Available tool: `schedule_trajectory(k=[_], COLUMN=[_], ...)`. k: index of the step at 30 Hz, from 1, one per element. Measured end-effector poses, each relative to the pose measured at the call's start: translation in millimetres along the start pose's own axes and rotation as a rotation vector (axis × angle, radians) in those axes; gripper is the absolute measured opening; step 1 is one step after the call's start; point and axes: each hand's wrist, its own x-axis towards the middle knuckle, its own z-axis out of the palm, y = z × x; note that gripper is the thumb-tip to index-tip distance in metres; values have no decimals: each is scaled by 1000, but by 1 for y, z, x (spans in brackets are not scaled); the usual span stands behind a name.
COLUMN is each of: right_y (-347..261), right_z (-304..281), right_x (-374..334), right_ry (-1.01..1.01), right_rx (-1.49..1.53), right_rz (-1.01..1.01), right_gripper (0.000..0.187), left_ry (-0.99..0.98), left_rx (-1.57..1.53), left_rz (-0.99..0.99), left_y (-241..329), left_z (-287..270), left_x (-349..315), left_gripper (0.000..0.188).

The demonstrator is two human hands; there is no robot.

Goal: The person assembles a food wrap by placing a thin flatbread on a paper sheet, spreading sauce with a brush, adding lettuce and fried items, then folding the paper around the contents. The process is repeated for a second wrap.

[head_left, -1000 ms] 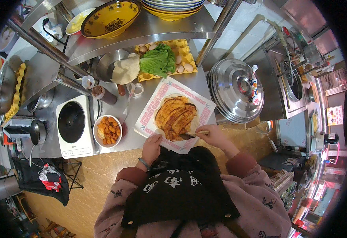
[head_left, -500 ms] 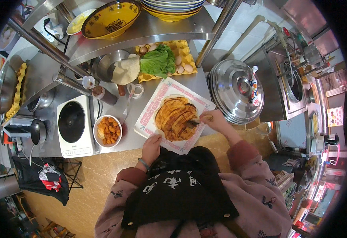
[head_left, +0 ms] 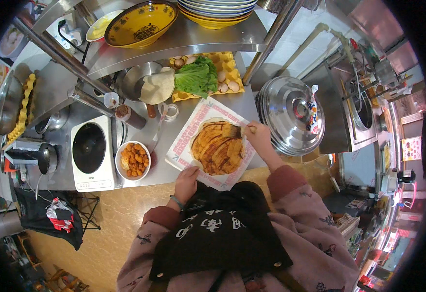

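Observation:
A round flatbread (head_left: 215,151) coated in streaks of brown sauce lies on a white paper sheet with red print (head_left: 186,136). My right hand (head_left: 257,137) is closed round a short-handled brush (head_left: 232,131), its dark bristles touching the flatbread's far right part. At the near left edge of the paper, my left hand (head_left: 187,182) is closed with its fingertips on the paper beside the flatbread's rim. To the left stands a white bowl (head_left: 122,170) of orange-brown fried pieces. A sauce jar (head_left: 134,119) with brown smears sits behind it.
Lettuce leaves (head_left: 196,78) and eggs lie on a yellow egg tray (head_left: 230,65), next to a plain flatbread (head_left: 157,86) over a metal pan. A white induction cooker (head_left: 94,184) stands left, stacked steel lids (head_left: 281,107) right. A steel shelf (head_left: 213,46) with dishes overhangs the back.
My right hand and the brush have moved away from me, from the flatbread's right side to its far right part. My left hand stays at the paper's edge.

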Motion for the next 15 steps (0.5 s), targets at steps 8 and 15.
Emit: schedule_trajectory(k=[8, 15], right_y=[-15, -40], right_z=[-22, 45], right_x=[8, 35], right_ry=[-52, 21], right_rx=[409, 233], right_rz=[306, -16], right_gripper=[10, 18], left_ry=[12, 0], left_rx=[10, -25], left_rz=[-22, -35], left_y=[-2, -2], left_z=[4, 4], left_x=[-3, -4], left_gripper=[33, 37])
